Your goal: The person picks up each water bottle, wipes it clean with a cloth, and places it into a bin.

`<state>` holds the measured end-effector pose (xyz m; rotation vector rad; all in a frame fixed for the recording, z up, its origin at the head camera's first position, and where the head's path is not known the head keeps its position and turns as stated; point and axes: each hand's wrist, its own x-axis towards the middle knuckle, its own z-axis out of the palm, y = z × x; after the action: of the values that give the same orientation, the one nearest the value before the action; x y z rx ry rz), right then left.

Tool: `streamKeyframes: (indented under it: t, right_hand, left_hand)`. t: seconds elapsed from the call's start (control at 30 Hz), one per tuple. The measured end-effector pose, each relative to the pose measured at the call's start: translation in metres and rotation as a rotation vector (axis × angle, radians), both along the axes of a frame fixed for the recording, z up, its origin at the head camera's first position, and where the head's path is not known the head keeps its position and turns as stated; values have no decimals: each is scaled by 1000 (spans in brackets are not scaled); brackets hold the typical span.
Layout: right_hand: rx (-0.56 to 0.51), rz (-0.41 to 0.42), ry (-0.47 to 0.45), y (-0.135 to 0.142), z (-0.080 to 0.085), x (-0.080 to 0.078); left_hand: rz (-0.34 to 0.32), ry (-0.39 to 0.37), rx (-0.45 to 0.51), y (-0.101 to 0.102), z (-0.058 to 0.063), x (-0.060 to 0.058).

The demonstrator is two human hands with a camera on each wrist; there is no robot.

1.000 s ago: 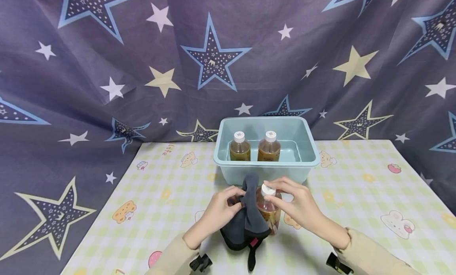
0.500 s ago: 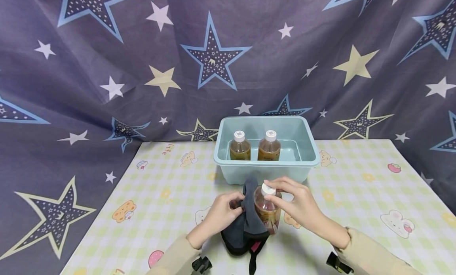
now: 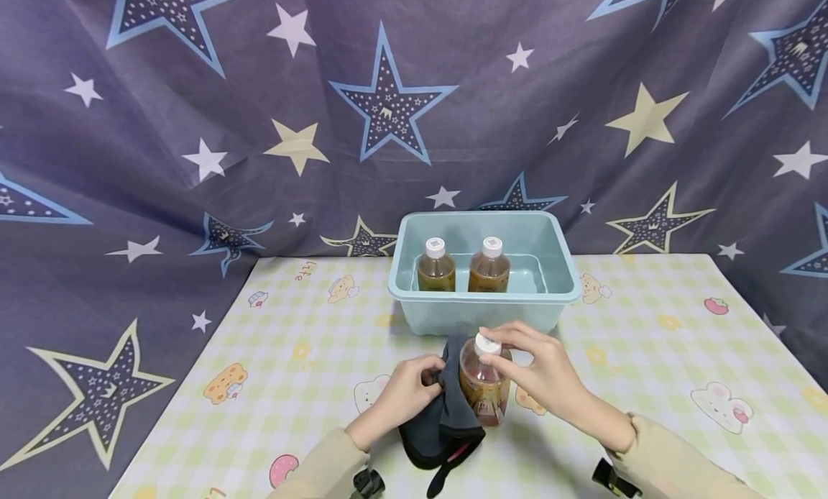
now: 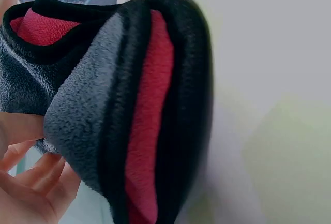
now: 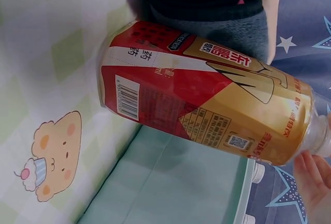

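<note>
My left hand (image 3: 407, 392) pinches a dark grey cloth (image 3: 441, 421) with black edging and a pink-red underside. In the left wrist view the fingers grip the bunched cloth (image 4: 85, 110), which hangs in folds. The cloth lies against the left side of a drink bottle (image 3: 484, 392) with a white cap. That bottle stands upright on the table, and my right hand (image 3: 542, 366) holds it by the cap with thumb and fingers. Its gold and red label (image 5: 201, 100) faces the right wrist camera. Part of the bottle's left side is hidden by the cloth.
Just behind the bottle is a light blue plastic bin (image 3: 481, 310). Two similar white-capped bottles, a left one (image 3: 436, 274) and a right one (image 3: 489, 274), stand inside it. A checked tablecloth (image 3: 647, 355) covers the table, with a star-patterned curtain (image 3: 491, 125) behind.
My left hand and the cloth have slid down and slightly toward me along the bottle's left side. The cloth's dangling loop has swung left. My right hand stays on the cap.
</note>
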<state>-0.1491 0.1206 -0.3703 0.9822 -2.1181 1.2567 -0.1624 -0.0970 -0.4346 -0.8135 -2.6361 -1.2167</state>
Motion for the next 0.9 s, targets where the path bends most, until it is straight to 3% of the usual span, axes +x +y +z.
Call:
streamKeyframes:
  t: [0.27, 0.53, 0.9]
  right_hand:
    - [-18, 21, 35, -1, 1, 0]
    - [9, -5, -20, 0, 4, 0]
    - [43, 85, -73, 8, 10, -3]
  left_hand:
    - [-17, -48, -5, -2, -5, -2]
    - [-52, -112, 45, -9, -6, -1]
    - [-50, -179, 76, -20, -2, 4]
